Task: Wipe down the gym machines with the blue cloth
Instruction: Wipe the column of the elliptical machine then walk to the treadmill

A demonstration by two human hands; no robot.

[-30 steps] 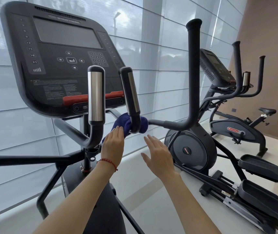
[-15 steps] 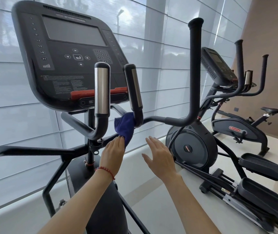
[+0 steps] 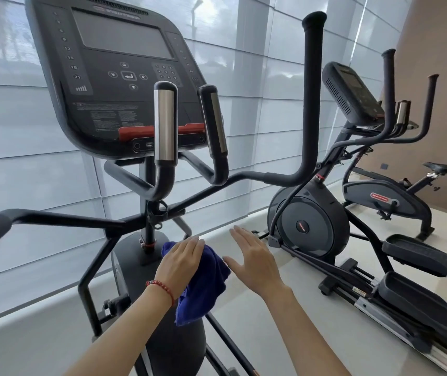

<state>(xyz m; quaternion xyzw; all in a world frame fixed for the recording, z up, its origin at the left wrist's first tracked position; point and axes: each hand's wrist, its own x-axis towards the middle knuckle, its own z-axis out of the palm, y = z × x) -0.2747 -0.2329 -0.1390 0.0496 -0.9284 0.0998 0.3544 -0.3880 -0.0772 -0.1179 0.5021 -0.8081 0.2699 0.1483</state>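
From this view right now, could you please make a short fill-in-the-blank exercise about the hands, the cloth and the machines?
1. The blue cloth is under the ____ hand.
2. The right hand is open and holds ____.
3. A red bracelet sits on the ____ wrist.
4. The band along the bottom of the console is ____.

Missing words: left; nothing; left; red
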